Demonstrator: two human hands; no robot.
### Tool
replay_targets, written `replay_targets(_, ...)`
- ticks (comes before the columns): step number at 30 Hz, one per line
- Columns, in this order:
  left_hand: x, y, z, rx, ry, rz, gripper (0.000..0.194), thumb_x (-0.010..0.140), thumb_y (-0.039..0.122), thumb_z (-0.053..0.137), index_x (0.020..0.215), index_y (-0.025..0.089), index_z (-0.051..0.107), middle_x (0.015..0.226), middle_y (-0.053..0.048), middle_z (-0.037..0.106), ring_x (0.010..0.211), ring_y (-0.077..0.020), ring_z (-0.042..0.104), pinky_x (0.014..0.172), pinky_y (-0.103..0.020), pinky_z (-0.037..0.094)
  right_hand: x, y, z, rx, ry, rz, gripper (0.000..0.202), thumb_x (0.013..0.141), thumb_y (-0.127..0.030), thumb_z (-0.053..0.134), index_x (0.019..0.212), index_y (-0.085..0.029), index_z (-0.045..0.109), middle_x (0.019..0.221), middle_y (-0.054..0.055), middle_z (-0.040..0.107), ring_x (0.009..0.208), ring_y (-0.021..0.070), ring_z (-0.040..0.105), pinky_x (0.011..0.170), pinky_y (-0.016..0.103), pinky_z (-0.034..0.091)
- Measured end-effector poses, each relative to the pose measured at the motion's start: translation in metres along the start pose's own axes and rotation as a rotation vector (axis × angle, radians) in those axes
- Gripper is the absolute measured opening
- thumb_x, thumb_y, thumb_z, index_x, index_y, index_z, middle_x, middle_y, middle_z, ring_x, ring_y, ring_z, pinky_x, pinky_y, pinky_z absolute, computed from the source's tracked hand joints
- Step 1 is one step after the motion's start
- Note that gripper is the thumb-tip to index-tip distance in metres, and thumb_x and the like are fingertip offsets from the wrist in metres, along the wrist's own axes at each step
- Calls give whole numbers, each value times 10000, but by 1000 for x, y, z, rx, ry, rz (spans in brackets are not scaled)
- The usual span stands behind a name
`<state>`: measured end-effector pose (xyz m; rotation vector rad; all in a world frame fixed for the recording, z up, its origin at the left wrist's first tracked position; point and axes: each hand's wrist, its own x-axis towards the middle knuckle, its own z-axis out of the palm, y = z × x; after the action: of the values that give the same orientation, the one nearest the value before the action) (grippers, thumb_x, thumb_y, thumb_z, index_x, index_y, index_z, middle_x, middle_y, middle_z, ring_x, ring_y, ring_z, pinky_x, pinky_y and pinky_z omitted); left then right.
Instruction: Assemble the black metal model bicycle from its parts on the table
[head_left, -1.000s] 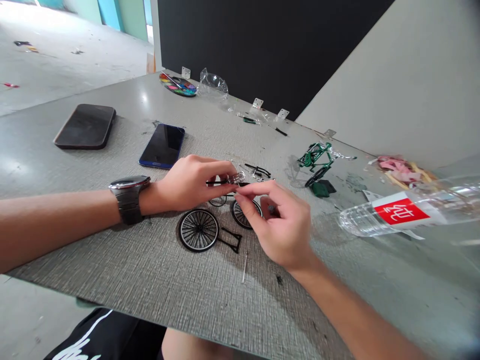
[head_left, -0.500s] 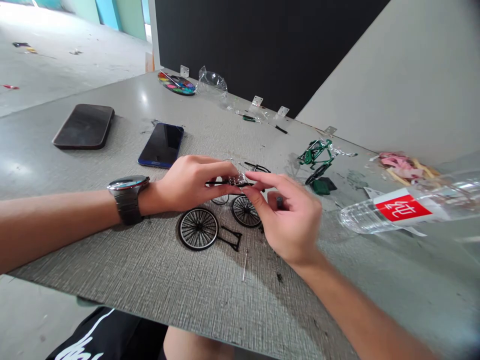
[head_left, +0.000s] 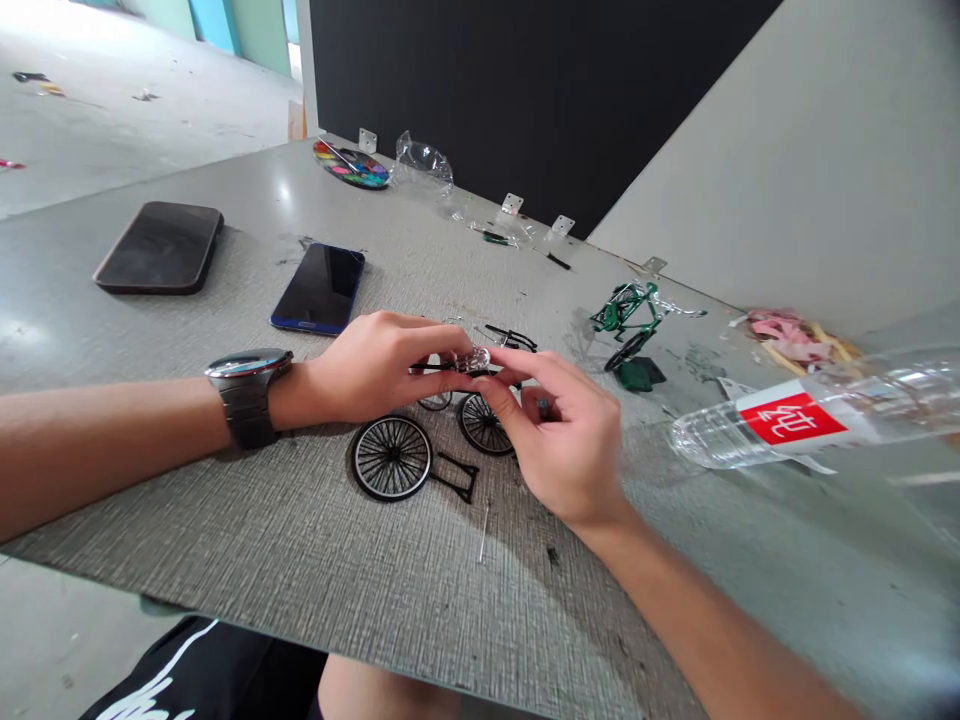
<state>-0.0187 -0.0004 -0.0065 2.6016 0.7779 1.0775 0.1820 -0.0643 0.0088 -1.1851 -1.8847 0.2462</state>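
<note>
while the right hand (head_left: 562,435) overlaps a wheel (head_left: 481,424), a phone (head_left: 320,287) lies nearby.

The grey, woven-textured tabletop (head_left: 322,560) bore a blue-edged phone (head_left: 320,287) near a dark rectangular device (head_left: 161,246). A black spoked wheel (head_left: 392,457) lay toward the front, a multicoloured oval palette (head_left: 349,166) at the back.

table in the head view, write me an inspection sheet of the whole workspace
surface: grey table, textured, dark marks
things at hand: shiny part pinched; spoked wheel lying nearby
clutter: two phones, palette, clear plastic, green model bicycle, bottle
left hand: grip closed on shiny part
right hand: fingertips beside it, grip unclear
cables: nothing seen
surroundings: black panel behind, littered floor
</note>
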Motion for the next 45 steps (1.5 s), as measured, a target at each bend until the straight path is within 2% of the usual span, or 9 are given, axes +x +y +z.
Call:
replay_targets(4,1,-1,0,-14,-64,-17,240,937,396,594,970,172,672,814,-34,705,682,-126,632,590,-240,444,-1,0,2,-4,-12,-36,125,901,-231,667,1014,-209,714,879,25,697,686,127,593,536,270,450)
replay_targets(7,1,-2,2,-28,-107,33,236,940,383,591,1025,176,665,862,-43,713,757,-139,660,657,-246,474,-3,-1,4,-41,-30,-78,58,900,-228,664,940,-216,704,803,10,670,649,125,565,540,274,442)
replay_targets(21,1,-1,2,-29,-124,53,215,904,352,634,1020,172,657,848,-30,707,734,-133,646,632,-233,462,-5,0,4,-56,-66,-118,69,900,-196,633,953,-219,670,803,-2,656,631,115,532,569,271,427)
replay_targets(25,2,-2,2,-46,-196,60,152,894,280,617,1003,179,650,876,-37,699,758,-141,637,665,-242,464,-6,-1,4,-12,-162,-104,68,895,-187,616,938,-220,658,809,-8,649,668,116,554,596,267,433)
replay_targets(28,2,-3,2,-16,-284,84,58,867,204,586,861,184,641,788,-27,659,704,-143,597,651,-254,446,-8,-1,6,43,-277,-72,62,883,-182,621,932,-216,639,787,-20,637,659,107,560,603,253,440)
replay_targets(30,2,-3,2,-13,-298,96,72,854,185,574,804,186,626,762,-25,639,688,-143,574,639,-257,431,-9,0,7,57,-297,-63,75,872,-166,626,932,-210,630,780,-25,632,648,99,558,607,244,445)
replay_targets(36,2,-1,-1,-20,-248,74,95,841,158,552,809,170,640,720,-16,618,643,-129,542,595,-245,406,-8,0,8,18,-228,-130,86,876,-139,629,943,-185,656,815,-12,657,694,103,594,655,238,479)
replay_targets(40,2,0,-1,18,-195,38,70,851,188,594,833,155,653,722,-17,637,629,-122,555,579,-238,400,-5,0,5,-43,-179,-178,152,921,-140,594,1039,-166,687,914,25,702,792,127,639,707,259,504)
replay_targets(45,1,-3,2,22,-132,7,117,893,259,619,889,152,665,745,-22,667,653,-128,593,600,-239,419,-2,2,2,-70,-99,-185,181,922,-162,629,1074,-214,713,966,26,734,857,158,667,761,303,525)
